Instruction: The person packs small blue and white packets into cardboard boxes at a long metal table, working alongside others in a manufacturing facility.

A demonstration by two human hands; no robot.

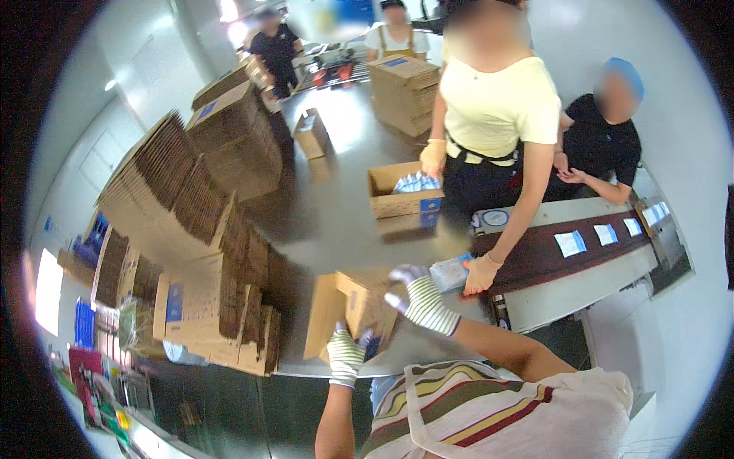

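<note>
An open cardboard box (325, 320) stands at the near edge of the metal table, its flaps raised. My left hand (346, 356), in a striped knit glove with grey-purple fingertips, grips the near side of this box. My right hand (430, 304), gloved alike, is at the box's right side with fingers spread apart and nothing visible in them. Just beyond it, a co-worker's gloved hand (482, 274) holds blue-and-white packets (451, 272). The co-worker's other hand (433, 157) reaches to an open carton (405, 205) with similar packets inside.
Tall stacks of flattened cartons (157, 187) line the table's left side. A small carton (311, 135) and another carton stack (403, 92) stand farther back. On the right, a dark conveyor belt (527, 268) carries several packets (569, 244). A seated person (608, 138) is beside it; others stand behind.
</note>
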